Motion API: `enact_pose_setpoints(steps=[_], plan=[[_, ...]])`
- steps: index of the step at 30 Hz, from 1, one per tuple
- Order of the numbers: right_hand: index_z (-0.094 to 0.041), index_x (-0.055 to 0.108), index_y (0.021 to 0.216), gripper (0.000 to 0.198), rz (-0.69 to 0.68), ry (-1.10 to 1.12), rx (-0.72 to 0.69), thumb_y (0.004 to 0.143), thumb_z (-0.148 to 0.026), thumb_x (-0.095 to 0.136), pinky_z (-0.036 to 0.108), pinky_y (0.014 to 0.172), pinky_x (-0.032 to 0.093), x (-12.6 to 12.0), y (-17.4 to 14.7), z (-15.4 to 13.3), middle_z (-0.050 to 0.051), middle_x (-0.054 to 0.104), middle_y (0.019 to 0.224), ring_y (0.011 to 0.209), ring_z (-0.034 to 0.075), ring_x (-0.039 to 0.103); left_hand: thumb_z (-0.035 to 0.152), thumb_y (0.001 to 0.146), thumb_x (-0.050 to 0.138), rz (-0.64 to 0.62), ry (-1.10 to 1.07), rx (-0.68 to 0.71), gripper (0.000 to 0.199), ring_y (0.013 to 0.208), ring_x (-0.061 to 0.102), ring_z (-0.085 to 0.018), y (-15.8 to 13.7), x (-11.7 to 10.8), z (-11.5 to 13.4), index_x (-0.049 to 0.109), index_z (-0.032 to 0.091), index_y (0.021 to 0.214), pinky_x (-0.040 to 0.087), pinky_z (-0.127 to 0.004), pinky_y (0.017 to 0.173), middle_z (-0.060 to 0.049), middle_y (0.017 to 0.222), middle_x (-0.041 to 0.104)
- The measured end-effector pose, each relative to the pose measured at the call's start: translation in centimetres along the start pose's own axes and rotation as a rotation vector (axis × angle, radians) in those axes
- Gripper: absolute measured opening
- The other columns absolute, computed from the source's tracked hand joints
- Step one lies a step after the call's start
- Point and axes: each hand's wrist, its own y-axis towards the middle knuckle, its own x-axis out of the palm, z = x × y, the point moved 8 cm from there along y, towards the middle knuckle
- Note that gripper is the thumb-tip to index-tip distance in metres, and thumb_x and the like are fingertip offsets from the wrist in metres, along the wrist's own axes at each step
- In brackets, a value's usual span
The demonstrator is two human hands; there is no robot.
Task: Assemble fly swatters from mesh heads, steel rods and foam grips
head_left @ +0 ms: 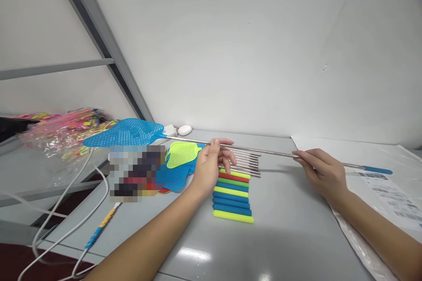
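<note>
A blue fly swatter [128, 133] with a long metal rod and a blue grip at its right end is held level above the table. My left hand [211, 162] pinches the rod near its middle, thumb on top, other fingers loosely curled. Farther right, my right hand [321, 173] is closed on the rod, short of the blue grip. Beneath my left hand lie several metal rods [252, 164] side by side. Just in front is a row of coloured grips [232, 202] in yellow, red, green and blue. Yellow [183, 153] and blue swatter heads [174, 176] are stacked left of my hand.
Plastic-bagged colourful items [72, 134] lie at the far left beside a grey metal frame [108, 59]. White cables [105, 184] hang over the table's left edge. A white charger [170, 130] and a small white case [184, 130] sit by the wall. White plastic packaging [389, 189] covers the right side.
</note>
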Motion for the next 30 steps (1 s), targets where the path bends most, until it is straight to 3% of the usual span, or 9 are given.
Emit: enact_pose_setpoints(steps=[4,9,11,15,20,22,25,30], plan=[[-0.031,0.072,0.094,0.014,-0.019,-0.035,-0.012,0.09,-0.027,0.059,0.032,0.057,0.046,0.0,0.4,0.3,0.003,0.069,0.079,0.065,0.018,0.062,0.056,0.094,0.043,0.1,0.045,0.089,0.048,0.045,0.052,-0.01,0.0,-1.2,1.1,0.069,0.016,0.098,0.042,-0.024,0.049,-0.002,0.065,0.063],[-0.028,0.071,0.086,0.014,-0.032,-0.064,-0.064,0.092,-0.025,0.058,0.029,0.054,0.042,0.4,0.3,0.0,0.002,0.068,0.077,0.061,0.015,0.06,0.057,0.093,0.043,0.48,-0.079,0.177,0.047,0.039,0.045,-0.008,0.2,-5.2,2.8,0.065,0.017,0.084,0.036,-0.021,0.042,0.002,0.054,0.053],[-0.028,0.07,0.087,0.015,-0.058,-0.076,-0.081,0.092,-0.024,0.056,0.028,0.053,0.041,0.9,0.1,-0.2,0.002,0.067,0.076,0.059,0.014,0.058,0.055,0.093,0.045,0.57,-0.085,0.18,0.045,0.039,0.042,-0.007,0.2,-6.1,3.0,0.063,0.017,0.078,0.035,-0.02,0.042,0.003,0.051,0.049],[-0.027,0.07,0.092,0.014,-0.034,-0.052,-0.085,0.091,-0.021,0.058,0.028,0.054,0.041,1.0,-0.2,0.0,0.002,0.067,0.077,0.063,0.015,0.059,0.056,0.092,0.046,0.505,-0.044,0.149,0.045,0.038,0.039,-0.007,0.0,-5.1,1.8,0.062,0.017,0.077,0.03,-0.019,0.04,0.005,0.048,0.045],[-0.027,0.069,0.095,0.015,-0.054,-0.029,-0.111,0.09,-0.019,0.058,0.028,0.055,0.041,1.1,-0.2,0.0,0.002,0.065,0.075,0.062,0.015,0.056,0.058,0.094,0.04,0.173,0.017,0.003,0.05,0.038,0.039,-0.007,-0.6,-1.2,-1.6,0.066,0.015,0.094,0.031,-0.02,0.042,0.005,0.047,0.046],[-0.027,0.07,0.096,0.015,-0.067,-0.033,-0.112,0.091,-0.019,0.057,0.028,0.055,0.04,1.0,-0.1,0.0,0.002,0.065,0.075,0.061,0.015,0.056,0.058,0.094,0.042,0.108,0.038,-0.023,0.05,0.04,0.04,-0.007,-0.7,-0.6,-2.1,0.067,0.015,0.097,0.033,-0.02,0.044,0.004,0.049,0.048],[-0.027,0.07,0.096,0.014,-0.063,-0.041,-0.124,0.091,-0.02,0.059,0.028,0.054,0.04,0.7,0.3,-0.1,0.002,0.066,0.075,0.061,0.015,0.056,0.057,0.092,0.046,0.169,0.005,0.0,0.048,0.043,0.042,-0.007,-0.3,-1.4,-1.5,0.067,0.015,0.102,0.035,-0.02,0.046,0.004,0.054,0.05],[-0.027,0.071,0.094,0.013,-0.048,-0.062,-0.131,0.091,-0.021,0.06,0.026,0.053,0.039,0.6,0.5,-0.2,0.002,0.066,0.076,0.06,0.013,0.055,0.064,0.089,0.043,0.474,-0.297,0.11,0.051,0.042,0.041,-0.007,0.3,-5.1,0.3,0.062,0.017,0.095,0.033,-0.02,0.042,0.005,0.058,0.047]])
